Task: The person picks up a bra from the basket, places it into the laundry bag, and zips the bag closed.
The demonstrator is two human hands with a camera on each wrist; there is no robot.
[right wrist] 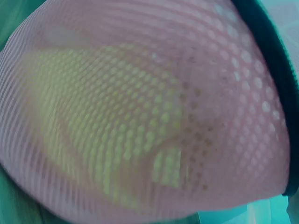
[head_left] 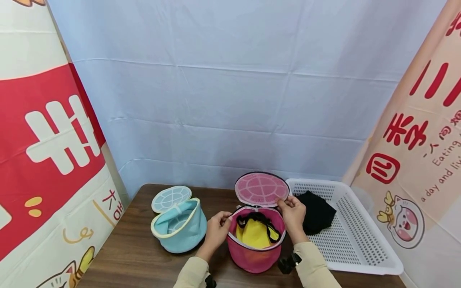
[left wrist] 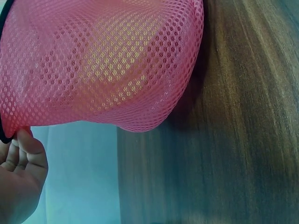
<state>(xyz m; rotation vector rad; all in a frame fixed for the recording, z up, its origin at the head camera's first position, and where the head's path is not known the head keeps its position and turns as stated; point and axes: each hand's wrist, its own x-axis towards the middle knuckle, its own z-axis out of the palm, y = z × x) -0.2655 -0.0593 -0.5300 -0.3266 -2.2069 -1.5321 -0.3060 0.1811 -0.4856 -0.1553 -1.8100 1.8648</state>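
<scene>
A pink mesh laundry bag (head_left: 252, 260) stands upright on the table, its round lid (head_left: 262, 189) tipped up behind the opening. Yellow cloth with black straps (head_left: 255, 234) lies inside and shows through the mesh in both wrist views. At the left of the rim, my left hand (head_left: 217, 231) pinches the edge between thumb and fingers; the left wrist view shows that hand (left wrist: 23, 175) at the dark-edged rim. My right hand (head_left: 293, 216) pinches the bag's edge at the right, where lid and rim come close. Its fingertips are partly hidden.
A light blue mesh laundry bag (head_left: 183, 236) with its lid folded back stands to the left. To the right lies a white perforated basket (head_left: 363, 248) holding a black cloth (head_left: 317, 212). The brown wooden table (head_left: 133, 240) ends at a pale blue hanging cloth (head_left: 216, 120).
</scene>
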